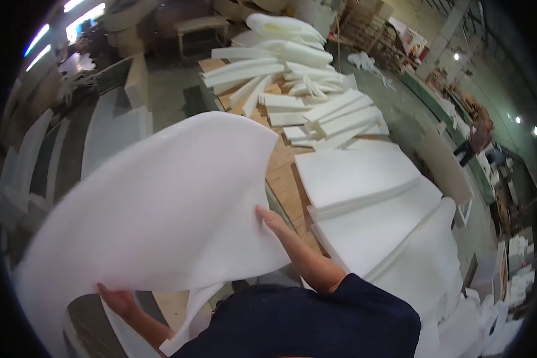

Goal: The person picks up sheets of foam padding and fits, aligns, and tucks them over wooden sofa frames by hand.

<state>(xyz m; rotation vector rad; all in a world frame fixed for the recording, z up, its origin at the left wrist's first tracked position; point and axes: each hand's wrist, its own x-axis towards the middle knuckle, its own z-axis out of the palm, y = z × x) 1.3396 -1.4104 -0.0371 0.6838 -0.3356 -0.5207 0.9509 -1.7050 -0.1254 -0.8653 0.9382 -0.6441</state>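
As strips and a stack lie sorted on the table, a white sheet hangs beside it, not set down, gripped along its near edge by left hand and right hand; what remains is unclear.

The fingers of your left hand are hidden behind the white foam sheet, whose lower-left end blurs into the dark rim. The distant person is too small to make out clearly.

left hand, right hand apart
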